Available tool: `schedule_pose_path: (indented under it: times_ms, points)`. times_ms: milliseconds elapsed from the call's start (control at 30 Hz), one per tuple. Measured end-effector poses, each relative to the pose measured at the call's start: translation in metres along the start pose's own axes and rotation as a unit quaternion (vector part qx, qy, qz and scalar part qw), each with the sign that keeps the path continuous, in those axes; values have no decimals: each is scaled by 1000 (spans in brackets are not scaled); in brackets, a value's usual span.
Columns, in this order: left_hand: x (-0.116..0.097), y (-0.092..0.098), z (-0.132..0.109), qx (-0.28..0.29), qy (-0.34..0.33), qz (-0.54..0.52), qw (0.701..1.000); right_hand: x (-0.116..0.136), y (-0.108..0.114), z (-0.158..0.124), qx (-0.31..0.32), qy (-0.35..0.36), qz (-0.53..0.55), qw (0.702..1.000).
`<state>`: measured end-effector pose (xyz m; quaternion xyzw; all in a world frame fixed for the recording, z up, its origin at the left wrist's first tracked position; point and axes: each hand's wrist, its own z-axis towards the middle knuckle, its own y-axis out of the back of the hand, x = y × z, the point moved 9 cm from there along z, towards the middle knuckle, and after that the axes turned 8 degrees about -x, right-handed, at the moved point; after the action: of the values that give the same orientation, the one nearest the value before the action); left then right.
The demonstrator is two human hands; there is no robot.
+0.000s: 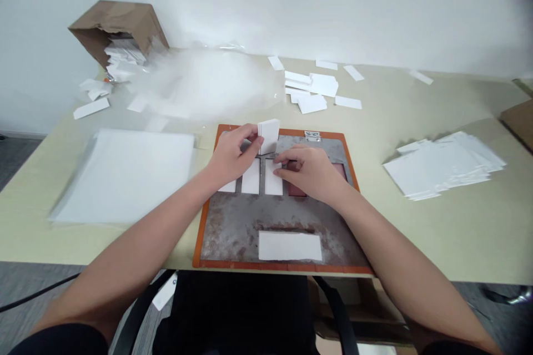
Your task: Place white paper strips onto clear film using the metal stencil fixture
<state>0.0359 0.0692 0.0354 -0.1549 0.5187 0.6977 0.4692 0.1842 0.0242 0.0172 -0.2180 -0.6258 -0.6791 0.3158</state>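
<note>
Left grip (233,150) pinching card stack (270,136) by edge; right grip (315,171) parted over inset card (273,184), contact unclear

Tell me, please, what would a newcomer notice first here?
Probably the orange-edged grey board at the front edge of the table, with the left hand holding white cards upright near its back edge. Next, perhaps, the open cardboard box at the back left, with white pieces in its mouth.
</note>
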Motion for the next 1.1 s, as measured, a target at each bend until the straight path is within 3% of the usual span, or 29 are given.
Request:
schedule_pose_path:
  times_ms: [200,367,433,600,733,933,1100]
  points:
    - [-1,0,0,1,-7,2,1000,4,4,0,-16,9,-4,1000]
    - [-5,-1,-1,3,-27,-1,1000,20,41,-5,-186,53,-55,980]
    - [-6,-1,-1,5,-34,-3,999,28,47,-9,-220,88,-96,967]
    - [-10,0,-1,3,-39,-11,999,31,38,-9,-204,128,-197,950]
    - [-10,0,-1,3,-39,-16,999,31,35,-9,-202,137,-220,944]
    - [-10,1,-1,-4,-44,-19,999,32,44,-10,-242,156,-126,949]
    - [-11,1,-1,-6,-52,-20,998,23,65,-1,-205,105,6,973]
